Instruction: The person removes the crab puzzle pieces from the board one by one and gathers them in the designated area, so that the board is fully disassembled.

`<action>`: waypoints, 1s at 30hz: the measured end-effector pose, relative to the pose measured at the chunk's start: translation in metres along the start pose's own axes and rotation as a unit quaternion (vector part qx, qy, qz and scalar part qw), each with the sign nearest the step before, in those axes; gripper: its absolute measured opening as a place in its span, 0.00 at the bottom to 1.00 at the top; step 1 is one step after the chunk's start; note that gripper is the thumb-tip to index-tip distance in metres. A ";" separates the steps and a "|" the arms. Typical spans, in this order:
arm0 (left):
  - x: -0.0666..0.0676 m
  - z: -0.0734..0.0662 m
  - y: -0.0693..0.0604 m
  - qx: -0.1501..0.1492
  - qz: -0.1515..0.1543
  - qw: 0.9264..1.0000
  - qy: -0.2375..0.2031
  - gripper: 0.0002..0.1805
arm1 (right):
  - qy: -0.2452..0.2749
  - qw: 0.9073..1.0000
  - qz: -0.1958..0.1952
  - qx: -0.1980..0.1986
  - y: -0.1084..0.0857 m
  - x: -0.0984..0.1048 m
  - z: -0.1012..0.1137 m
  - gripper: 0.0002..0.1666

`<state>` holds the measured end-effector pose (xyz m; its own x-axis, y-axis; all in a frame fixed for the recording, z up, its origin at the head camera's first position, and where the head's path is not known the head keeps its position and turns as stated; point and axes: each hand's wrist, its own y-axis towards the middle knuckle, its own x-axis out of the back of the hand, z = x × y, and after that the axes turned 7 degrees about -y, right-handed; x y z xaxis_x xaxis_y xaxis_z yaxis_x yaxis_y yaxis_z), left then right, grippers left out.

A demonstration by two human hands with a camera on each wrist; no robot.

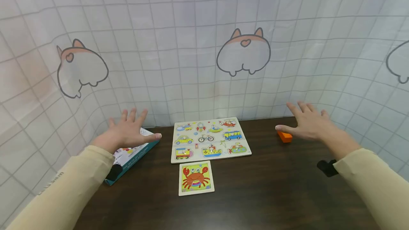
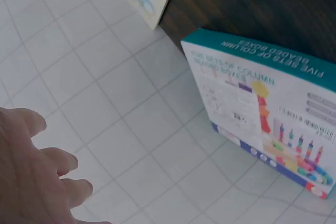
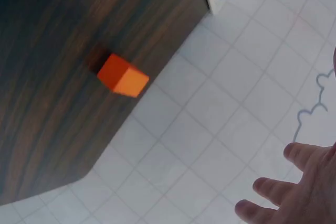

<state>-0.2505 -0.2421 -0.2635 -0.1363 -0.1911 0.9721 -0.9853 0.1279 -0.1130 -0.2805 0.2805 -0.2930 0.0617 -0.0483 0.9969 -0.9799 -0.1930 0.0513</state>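
My left hand (image 1: 127,132) is raised with fingers spread above a teal and white box (image 1: 137,153), holding nothing; in the left wrist view the box (image 2: 262,114) shows beaded columns and print. My right hand (image 1: 311,123), fingers spread and empty, hovers beside an orange block (image 1: 285,136), partly hidden by its thumb in the head view. The right wrist view shows the whole block (image 3: 122,75) near the table edge. Between the hands lies a wooden puzzle board (image 1: 206,138) with vehicle pictures. A smaller square crab puzzle (image 1: 195,178) lies just in front of it.
The dark wooden table (image 1: 243,194) reaches back to a white gridded curtain (image 1: 179,45) printed with animal drawings. The curtain also stands along the left and right sides. Black pieces (image 1: 326,168) show at both wrists.
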 end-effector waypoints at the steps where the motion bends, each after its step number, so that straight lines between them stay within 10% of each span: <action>1: -0.002 0.001 0.000 -0.002 0.000 1.000 0.001 0.63 | -0.002 1.000 -0.004 0.004 0.000 -0.001 0.003 0.64; 12: -0.047 -0.005 -0.005 -0.045 0.025 0.998 -0.026 0.57 | 0.005 0.996 -0.063 0.059 -0.002 -0.031 0.043 0.56; 30: -0.126 -0.029 -0.023 -0.103 0.115 0.984 -0.083 0.46 | 0.097 0.982 -0.016 0.161 0.002 -0.078 0.153 0.40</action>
<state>-0.2076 -0.1926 -0.3772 -0.3854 -0.2882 0.8766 -0.8867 0.3786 -0.2654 -0.2583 0.1343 -0.3793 0.0226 0.1446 0.9892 -0.8655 -0.4925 0.0918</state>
